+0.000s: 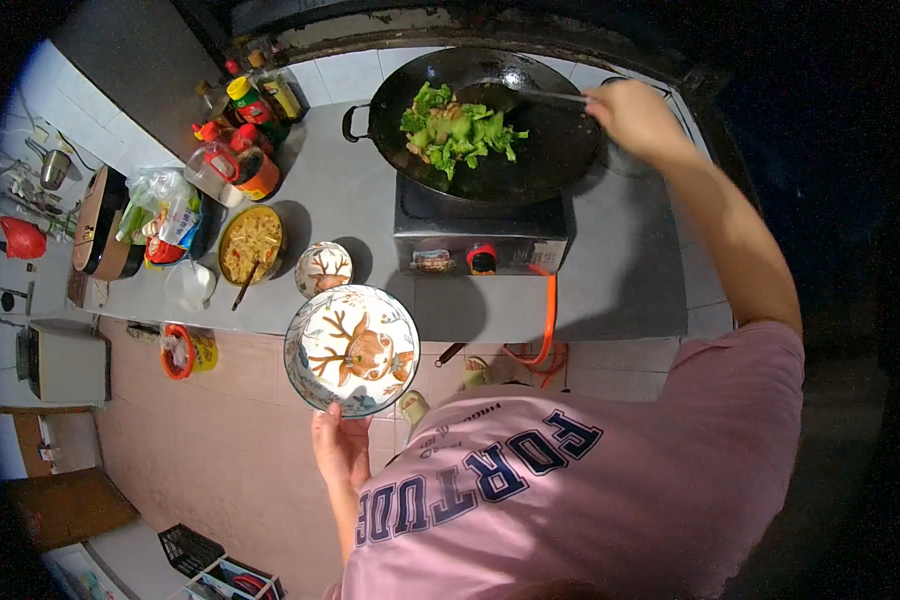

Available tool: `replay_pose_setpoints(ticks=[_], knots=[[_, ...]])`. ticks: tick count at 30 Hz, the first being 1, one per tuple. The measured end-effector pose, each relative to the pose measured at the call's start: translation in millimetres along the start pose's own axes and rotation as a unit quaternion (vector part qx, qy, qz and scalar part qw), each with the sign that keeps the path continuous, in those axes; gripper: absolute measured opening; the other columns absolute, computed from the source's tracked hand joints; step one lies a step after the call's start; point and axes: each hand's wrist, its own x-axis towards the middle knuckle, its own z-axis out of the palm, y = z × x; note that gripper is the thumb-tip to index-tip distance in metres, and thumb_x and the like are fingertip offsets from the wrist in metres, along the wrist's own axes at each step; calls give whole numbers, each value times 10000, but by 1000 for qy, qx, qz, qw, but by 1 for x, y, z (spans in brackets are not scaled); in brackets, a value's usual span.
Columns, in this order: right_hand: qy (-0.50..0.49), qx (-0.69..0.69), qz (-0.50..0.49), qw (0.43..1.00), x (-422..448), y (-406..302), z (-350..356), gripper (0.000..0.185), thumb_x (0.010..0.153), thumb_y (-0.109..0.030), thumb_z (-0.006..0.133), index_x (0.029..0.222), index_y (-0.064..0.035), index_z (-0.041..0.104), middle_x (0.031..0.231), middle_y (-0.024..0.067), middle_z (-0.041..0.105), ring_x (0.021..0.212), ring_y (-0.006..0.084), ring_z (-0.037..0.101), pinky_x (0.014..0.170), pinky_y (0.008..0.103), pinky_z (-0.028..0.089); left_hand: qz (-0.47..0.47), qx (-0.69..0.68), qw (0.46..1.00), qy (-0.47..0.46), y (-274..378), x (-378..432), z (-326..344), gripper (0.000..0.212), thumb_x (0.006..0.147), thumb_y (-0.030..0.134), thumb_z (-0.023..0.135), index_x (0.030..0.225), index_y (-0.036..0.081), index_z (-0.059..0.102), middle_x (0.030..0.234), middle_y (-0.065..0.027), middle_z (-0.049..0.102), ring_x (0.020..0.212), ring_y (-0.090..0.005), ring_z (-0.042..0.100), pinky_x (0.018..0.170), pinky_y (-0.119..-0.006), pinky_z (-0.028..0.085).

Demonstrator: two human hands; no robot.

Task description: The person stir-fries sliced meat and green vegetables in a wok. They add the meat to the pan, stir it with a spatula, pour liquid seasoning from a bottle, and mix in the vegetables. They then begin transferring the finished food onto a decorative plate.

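Observation:
In my left hand [343,442] is a wide bowl [360,351] painted with a deer, held by its rim in front of the counter edge. My right hand [630,120] grips the handle of a metal utensil [547,95] whose head rests inside the black wok [555,161]. Cooked leafy greens [469,139] with small brown pieces lie in the wok, left of the utensil. The wok sits on a gas stove [480,236] with a red and black knob. A smaller deer-patterned bowl [322,266] stands on the counter just beyond the wide bowl.
A bowl of shredded food [252,244] with a utensil in it stands at the left, beside sauce bottles [251,112], a bagged heap of vegetables [161,214] and a rice cooker [105,225]. An orange gas hose [550,319] hangs from the stove. A bucket [187,352] stands below.

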Motion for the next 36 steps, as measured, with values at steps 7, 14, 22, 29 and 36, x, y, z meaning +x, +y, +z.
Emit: replay_pose_setpoints(ticks=[7, 14, 22, 29, 36], knots=[[-322, 170, 252, 897, 82, 71, 17, 214, 791, -251, 625, 804, -39, 649, 464, 45, 481, 353, 105, 398, 356, 289, 317, 10, -30, 999, -5, -7, -1, 10, 359, 834, 188, 511, 1157, 46, 444, 1179, -79, 505, 1059, -205, 498, 881, -392, 414], [-222, 332, 59, 915, 70, 69, 62, 306, 772, -231, 646, 1048, -98, 627, 726, 54, 614, 572, 100, 526, 506, 272, 413, 17, -19, 999, 26, -10, -9, 11, 410, 827, 200, 523, 1193, 49, 417, 1198, -79, 487, 1080, -213, 478, 909, -385, 388], [-6, 297, -24, 954, 12, 8, 45, 295, 801, -230, 602, 1049, -70, 607, 945, 132, 636, 869, 230, 602, 781, 301, 444, 16, -35, 999, -6, -2, -1, 21, 427, 796, 149, 571, 1171, 24, 409, 1142, -100, 523, 1039, -220, 518, 885, -393, 416], [26, 25, -108, 994, -84, -42, -17, 265, 822, -269, 539, 1076, -204, 576, 697, 66, 506, 632, 225, 549, 522, 339, 443, -41, 7, 999, -32, 6, 8, -6, 444, 786, 209, 587, 1167, 38, 436, 1145, -84, 522, 1028, -212, 516, 841, -369, 444], [-6, -14, 17, 1000, -84, -64, 29, 265, 820, -217, 539, 1079, -172, 581, 779, 98, 569, 700, 284, 569, 600, 368, 463, -63, -2, 995, -71, 12, 11, -9, 388, 789, 149, 580, 1132, 25, 450, 1124, -90, 535, 1005, -209, 535, 845, -377, 447]])
